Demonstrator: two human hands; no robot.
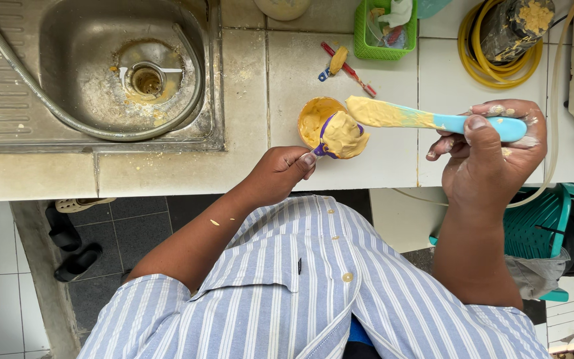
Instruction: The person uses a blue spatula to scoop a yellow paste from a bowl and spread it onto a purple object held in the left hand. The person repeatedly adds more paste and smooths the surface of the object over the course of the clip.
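Your right hand [493,156] grips a light blue spatula [433,119] smeared with yellow paste; your left hand [280,173] holds a purple measuring spoon [340,136] heaped with the same yellow. Behind it is a yellow-coated cup [313,116]. Your shirt [313,292] is blue-and-white striped (dotted with yellow flecks). At twelve o'clock is a green basket [370,40]; at one o'clock, a yellow hose coil [479,63]; at ten o'clock, a grey steel sink [101,73], perhaps yellow-stained. At three o'clock is a teal chair [539,226].
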